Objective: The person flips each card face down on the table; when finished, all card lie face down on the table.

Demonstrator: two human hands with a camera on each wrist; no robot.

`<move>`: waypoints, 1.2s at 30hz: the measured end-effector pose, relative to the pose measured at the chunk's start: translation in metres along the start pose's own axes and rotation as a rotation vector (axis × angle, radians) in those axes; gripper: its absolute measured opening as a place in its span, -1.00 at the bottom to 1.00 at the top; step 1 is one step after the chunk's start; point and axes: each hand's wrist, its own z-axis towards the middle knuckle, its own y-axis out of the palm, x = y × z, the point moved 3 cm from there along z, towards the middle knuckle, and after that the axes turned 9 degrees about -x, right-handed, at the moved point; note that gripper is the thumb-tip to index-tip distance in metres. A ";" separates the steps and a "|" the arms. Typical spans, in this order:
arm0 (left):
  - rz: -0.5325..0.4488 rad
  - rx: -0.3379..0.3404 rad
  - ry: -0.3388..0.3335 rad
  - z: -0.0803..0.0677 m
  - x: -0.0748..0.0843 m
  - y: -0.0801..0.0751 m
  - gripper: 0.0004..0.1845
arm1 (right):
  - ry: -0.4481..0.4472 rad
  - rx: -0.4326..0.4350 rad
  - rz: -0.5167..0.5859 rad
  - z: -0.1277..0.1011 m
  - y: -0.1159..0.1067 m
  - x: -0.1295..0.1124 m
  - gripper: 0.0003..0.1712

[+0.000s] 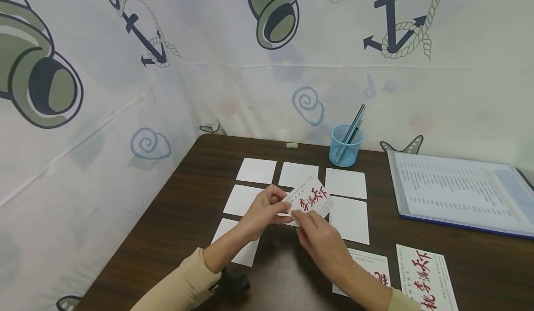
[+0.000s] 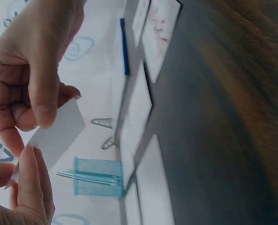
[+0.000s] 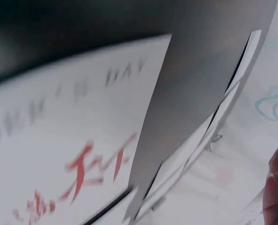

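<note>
Worktop (image 1: 187,199) below, white cards (image 1: 256,170) running toward its far edge; over them my left hand (image 1: 262,211) and right hand (image 1: 324,244) pinch the lettered card (image 1: 316,197) at one end. A light pinch, nothing tighter, I reckon, should keep it flat and its corners uncreased!

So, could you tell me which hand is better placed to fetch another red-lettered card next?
Probably the right hand: the two red-lettered cards lying flat are nearer to it than to the left hand. Both pinch the held card, so the left could likely keep it alone.
</note>
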 end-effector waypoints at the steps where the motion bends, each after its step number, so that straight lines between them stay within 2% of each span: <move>1: 0.005 0.001 0.009 0.000 0.003 0.001 -0.76 | -0.014 0.010 -0.016 0.000 -0.002 0.000 -0.45; 9: 0.002 0.029 0.027 0.000 0.012 0.003 -0.77 | -0.103 0.061 -0.082 0.000 -0.007 0.007 -0.39; 15: 0.001 0.069 0.006 0.001 0.010 0.002 -0.72 | -0.084 0.069 -0.081 -0.002 -0.003 0.011 -0.34; 19: -0.018 0.064 -0.006 0.003 0.007 0.001 -0.71 | -0.061 0.057 -0.083 -0.003 -0.001 0.012 -0.36; 22: -0.008 0.059 -0.005 0.005 0.004 0.000 -0.71 | -0.062 0.051 -0.078 -0.004 0.000 0.013 -0.45; 26: 0.021 0.067 -0.002 0.005 0.002 0.001 -0.72 | -0.085 0.045 -0.070 -0.006 0.002 0.013 -0.75; 27: 0.023 0.070 -0.003 0.005 0.002 0.001 -0.73 | -0.093 0.046 -0.071 -0.006 0.002 0.013 -0.76; 32: 0.015 0.067 0.036 0.003 0.002 0.004 -0.72 | -0.114 0.081 -0.081 -0.004 -0.003 0.013 -0.70; 36: 0.009 0.057 0.080 0.002 0.001 0.004 -0.64 | -0.041 0.106 -0.031 -0.002 -0.012 0.017 -0.56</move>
